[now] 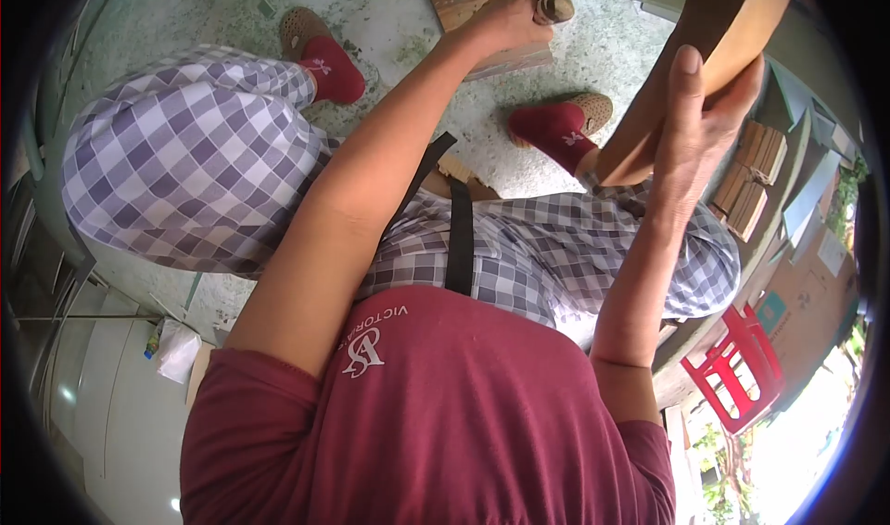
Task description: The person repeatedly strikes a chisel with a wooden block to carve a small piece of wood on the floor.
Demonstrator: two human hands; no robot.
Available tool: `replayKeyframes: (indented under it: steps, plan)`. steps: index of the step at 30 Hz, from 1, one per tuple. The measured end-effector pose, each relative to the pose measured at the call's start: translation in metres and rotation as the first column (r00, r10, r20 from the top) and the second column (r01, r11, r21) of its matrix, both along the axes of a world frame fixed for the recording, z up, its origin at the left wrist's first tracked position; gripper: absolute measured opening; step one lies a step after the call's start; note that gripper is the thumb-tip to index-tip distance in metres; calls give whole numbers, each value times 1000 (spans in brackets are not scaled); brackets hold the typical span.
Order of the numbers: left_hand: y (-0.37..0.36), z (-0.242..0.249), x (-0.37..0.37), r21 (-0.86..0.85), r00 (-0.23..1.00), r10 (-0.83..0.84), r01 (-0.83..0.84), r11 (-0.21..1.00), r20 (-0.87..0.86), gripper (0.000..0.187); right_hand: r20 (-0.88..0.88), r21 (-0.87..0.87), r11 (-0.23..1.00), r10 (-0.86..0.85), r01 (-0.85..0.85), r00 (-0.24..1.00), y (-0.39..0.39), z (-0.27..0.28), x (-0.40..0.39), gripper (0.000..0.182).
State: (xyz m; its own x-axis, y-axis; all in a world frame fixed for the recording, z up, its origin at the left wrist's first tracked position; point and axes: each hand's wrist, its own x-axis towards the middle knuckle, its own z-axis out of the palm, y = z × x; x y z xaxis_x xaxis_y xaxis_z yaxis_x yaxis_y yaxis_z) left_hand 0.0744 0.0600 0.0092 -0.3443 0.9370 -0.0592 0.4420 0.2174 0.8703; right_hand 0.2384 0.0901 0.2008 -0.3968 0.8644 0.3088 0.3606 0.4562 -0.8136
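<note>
Maroon shirt nearest, checked trousers beyond.
Right hand grasps a wooden board, fingers wrapped around its edge; left hand clenches a wooden handle above a block on the floor.

Floor: speckled pale concrete, gritty w/ small debris. Red plastic stool at lower right, near stacked cardboard boxes. Small stacks of wood blocks on a ledge at right, by grey sheet pieces. White glossy panel lower left w/ a crumpled white bag on it. Bright daylight + greenery at bottom right, so outdoors or open-sided.
</note>
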Motion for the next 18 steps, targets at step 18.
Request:
replayKeyframes:
  steps: [18]
  plan:
    - [-49, -48, 105, 220, 855, -109, 251, 943, -506, 21, 3, -517, 843, -171, 148, 985, -14, -90, 40, 68]
